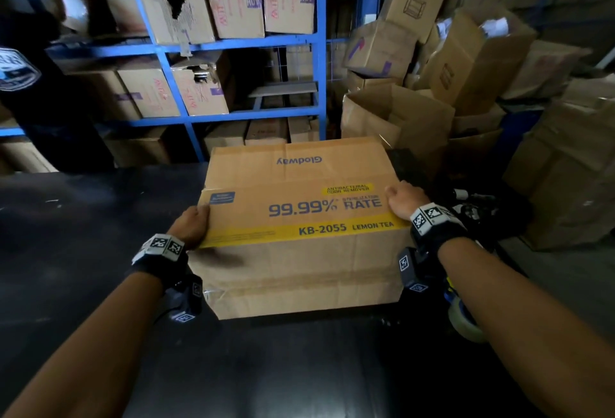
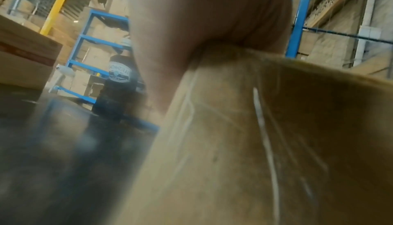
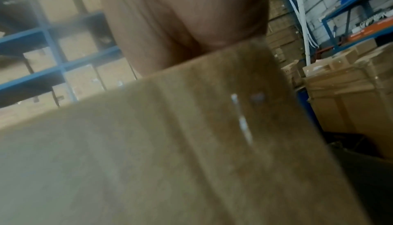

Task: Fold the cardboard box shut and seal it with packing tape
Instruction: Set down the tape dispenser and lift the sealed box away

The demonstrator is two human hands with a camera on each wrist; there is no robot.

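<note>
A brown cardboard box (image 1: pixel 299 271) printed "99.99% RATE" stands on the dark table (image 1: pixel 100 218). Its far flap (image 1: pixel 299 164) lies flat, and the near flap (image 1: pixel 299 214) lies over the top with its front edge slightly raised. My left hand (image 1: pixel 191 224) grips the left end of the near flap, fingers hidden beneath it. My right hand (image 1: pixel 404 199) holds the right end, its thumb on top. Both wrist views show only a palm above blurred box cardboard (image 2: pixel 255 144) (image 3: pixel 170 144). A roll of packing tape (image 1: pixel 464 324) lies right of the box, under my right forearm.
Blue shelving (image 1: pixel 233 46) full of cartons stands behind the table. Open and stacked cartons (image 1: pixel 466 68) pile up at the back right. Dark gear (image 1: pixel 476 204) lies right of the box. A person in dark clothing (image 1: pixel 33 91) stands at the far left.
</note>
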